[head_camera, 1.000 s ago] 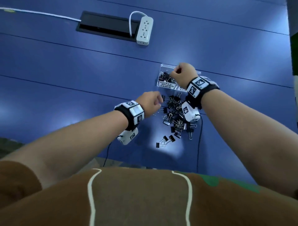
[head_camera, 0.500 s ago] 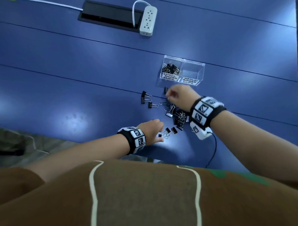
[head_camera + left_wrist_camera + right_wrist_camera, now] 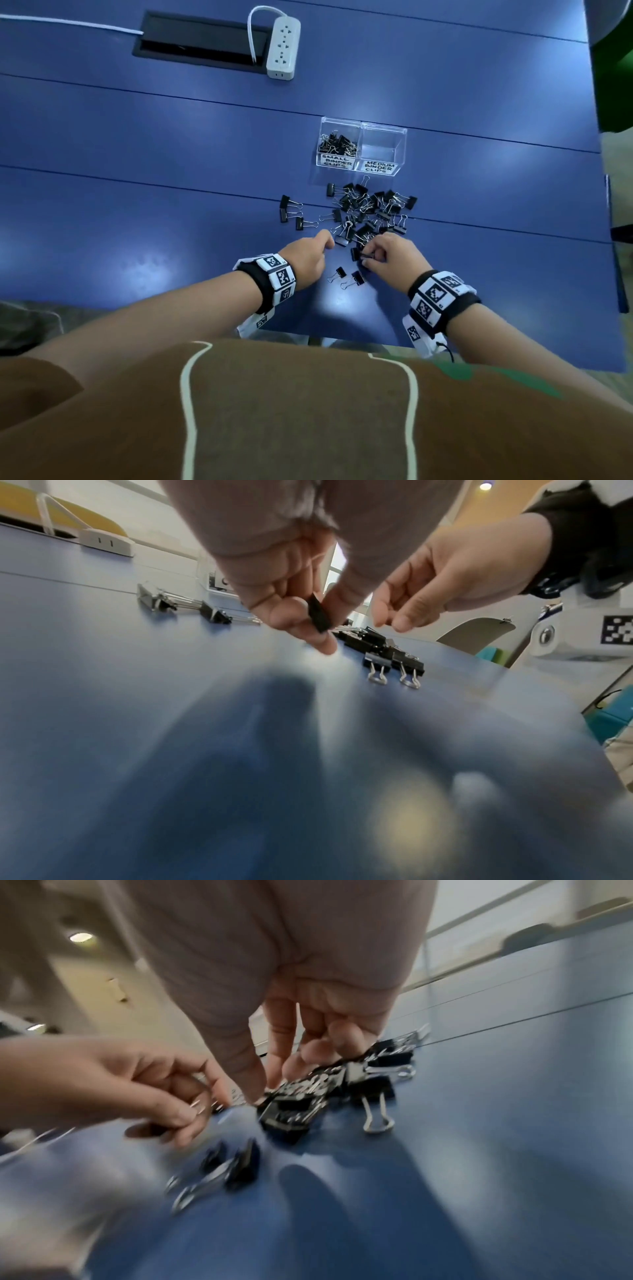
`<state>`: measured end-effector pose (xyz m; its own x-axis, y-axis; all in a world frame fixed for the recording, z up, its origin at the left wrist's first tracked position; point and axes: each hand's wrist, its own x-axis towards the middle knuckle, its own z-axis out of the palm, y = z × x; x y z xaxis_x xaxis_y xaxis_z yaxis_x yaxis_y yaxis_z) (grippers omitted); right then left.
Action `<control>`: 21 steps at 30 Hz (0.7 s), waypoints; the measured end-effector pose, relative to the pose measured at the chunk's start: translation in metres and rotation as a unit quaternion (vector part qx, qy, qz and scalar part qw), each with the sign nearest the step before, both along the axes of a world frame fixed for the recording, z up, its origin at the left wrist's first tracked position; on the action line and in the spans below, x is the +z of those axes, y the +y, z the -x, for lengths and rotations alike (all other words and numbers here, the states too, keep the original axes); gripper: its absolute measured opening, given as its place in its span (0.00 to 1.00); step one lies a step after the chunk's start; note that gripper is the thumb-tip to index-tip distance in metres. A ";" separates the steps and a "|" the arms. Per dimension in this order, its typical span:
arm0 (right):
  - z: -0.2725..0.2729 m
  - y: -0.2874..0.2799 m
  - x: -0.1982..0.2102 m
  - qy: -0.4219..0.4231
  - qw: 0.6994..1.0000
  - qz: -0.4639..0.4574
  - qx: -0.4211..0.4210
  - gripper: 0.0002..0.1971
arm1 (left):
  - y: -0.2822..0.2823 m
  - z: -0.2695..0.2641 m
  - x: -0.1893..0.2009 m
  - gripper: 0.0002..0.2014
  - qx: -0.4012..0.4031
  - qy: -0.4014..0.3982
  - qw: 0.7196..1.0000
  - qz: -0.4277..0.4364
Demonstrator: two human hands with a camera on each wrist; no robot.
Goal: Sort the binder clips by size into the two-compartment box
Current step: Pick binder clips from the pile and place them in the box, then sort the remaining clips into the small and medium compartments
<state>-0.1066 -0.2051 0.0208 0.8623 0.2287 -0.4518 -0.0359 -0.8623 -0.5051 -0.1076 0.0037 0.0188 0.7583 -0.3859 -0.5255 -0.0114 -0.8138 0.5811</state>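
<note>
A clear two-compartment box (image 3: 363, 164) stands beyond a pile of black binder clips (image 3: 371, 209). Its left compartment, labelled small, holds several clips (image 3: 337, 144); its right one, labelled medium, shows none. My left hand (image 3: 329, 240) is at the pile's near left edge and pinches a small black clip (image 3: 318, 615) between thumb and forefinger. At the pile's near edge, my right hand (image 3: 368, 257) has thumb and forefinger closed on a black clip (image 3: 284, 1110). Two small clips (image 3: 347, 277) lie between my wrists.
Three clips (image 3: 291, 214) lie apart, left of the pile. A white power strip (image 3: 283, 48) and a black cable slot (image 3: 198, 37) sit at the far side. The table's near edge (image 3: 342, 337) is just behind my wrists.
My right hand has come back from the box to the pile's near edge. My left hand has moved from the two loose clips up to the pile and now pinches a clip.
</note>
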 end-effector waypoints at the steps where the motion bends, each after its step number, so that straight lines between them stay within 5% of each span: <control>1: -0.004 -0.005 0.001 -0.015 1.000 -0.003 -0.027 0.02 | -0.004 0.000 0.001 0.13 -0.002 0.000 1.000 -0.013; 4: -0.013 -0.012 0.002 -0.040 0.997 -0.001 -0.064 0.03 | -0.016 0.001 0.002 0.10 -0.021 0.003 0.999 -0.045; 10: -0.010 0.003 -0.004 -0.008 0.998 0.061 0.035 0.09 | -0.025 0.009 -0.009 0.14 -0.108 -0.019 0.991 -0.073; 21: 0.002 0.012 0.000 -0.041 0.997 -0.056 0.029 0.06 | -0.015 0.007 -0.015 0.08 -0.031 -0.059 0.995 -0.070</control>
